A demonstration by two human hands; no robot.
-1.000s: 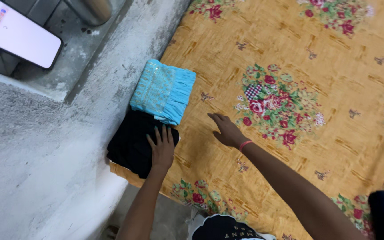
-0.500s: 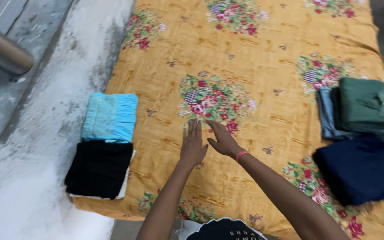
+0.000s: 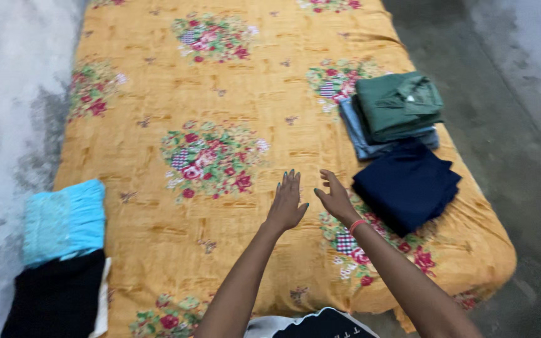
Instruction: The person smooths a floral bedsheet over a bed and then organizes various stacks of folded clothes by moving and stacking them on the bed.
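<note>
1. left hand (image 3: 287, 203) and right hand (image 3: 335, 199) hover side by side over the orange floral sheet (image 3: 158, 156), fingers spread, palms down, holding nothing.
2. nearest thing: navy folded cloth (image 3: 407, 184), just right of the right hand, near but not touching. it lies flat at the mattress's right edge, likely parked there within easy reach.
3. beyond it a green folded garment (image 3: 399, 106) sits on a light blue folded garment (image 3: 361, 134); stacked, so judged as one pile.
4. far left edge: turquoise folded cloth (image 3: 64, 219) butted against a black folded cloth (image 3: 57, 297), well apart from both hands. a white edge shows under the black one; can't tell what.
5. count: 5 folded pieces in view, 3 right, 2 left. 2 hands. 1 sheet.
6. middle of the sheet carries only the hands, looks kept as work area.
</note>
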